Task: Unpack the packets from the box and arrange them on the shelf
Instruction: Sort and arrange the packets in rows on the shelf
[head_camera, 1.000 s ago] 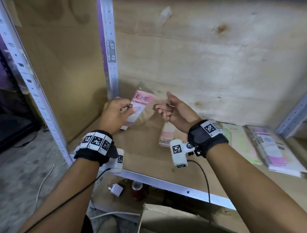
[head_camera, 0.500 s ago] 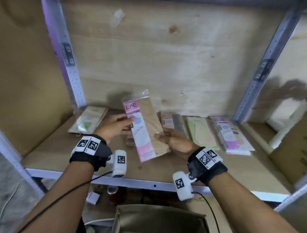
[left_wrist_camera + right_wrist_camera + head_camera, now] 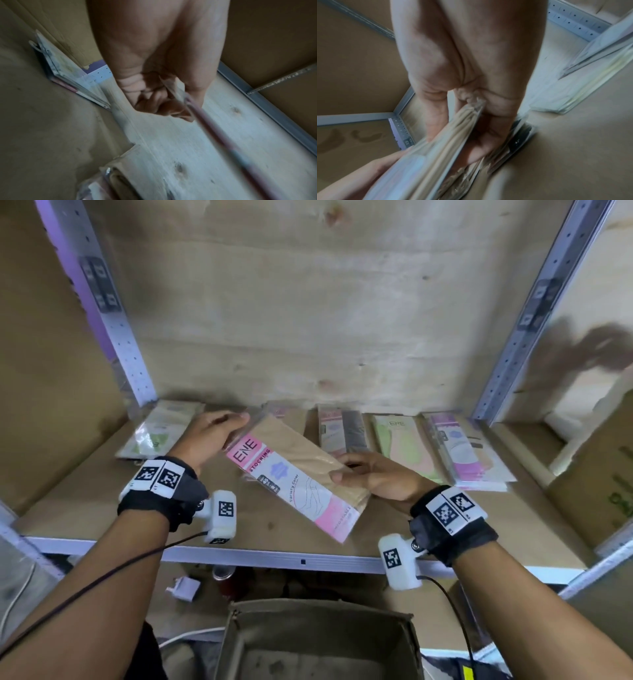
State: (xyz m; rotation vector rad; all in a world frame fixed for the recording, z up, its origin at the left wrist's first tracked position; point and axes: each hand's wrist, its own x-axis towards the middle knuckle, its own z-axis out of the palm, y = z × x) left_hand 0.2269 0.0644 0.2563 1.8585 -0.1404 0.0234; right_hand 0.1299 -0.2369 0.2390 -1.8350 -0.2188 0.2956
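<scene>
A pink-and-tan stocking packet (image 3: pixel 298 474) marked ENE is held tilted just above the wooden shelf (image 3: pixel 102 501). My left hand (image 3: pixel 209 436) grips its top end; in the left wrist view the fingers (image 3: pixel 154 102) curl round the packet's clear edge (image 3: pixel 202 112). My right hand (image 3: pixel 373 475) pinches its right side, thumb on top; the right wrist view shows the packet (image 3: pixel 436 151) between thumb and fingers. An open cardboard box (image 3: pixel 318 642) sits below the shelf, its inside looking bare.
Packets lie along the back of the shelf: a green one (image 3: pixel 157 429) at left, a dark one (image 3: pixel 342 429), a pale green one (image 3: pixel 404 443) and a pink stack (image 3: pixel 466 453) at right. Metal uprights (image 3: pixel 113 313) frame the bay. Another carton (image 3: pixel 603 474) stands far right.
The view swung right and the packet came down from upright near the left post to a slanted, near-flat pose over the shelf's middle. My right hand has taken hold of its side.
</scene>
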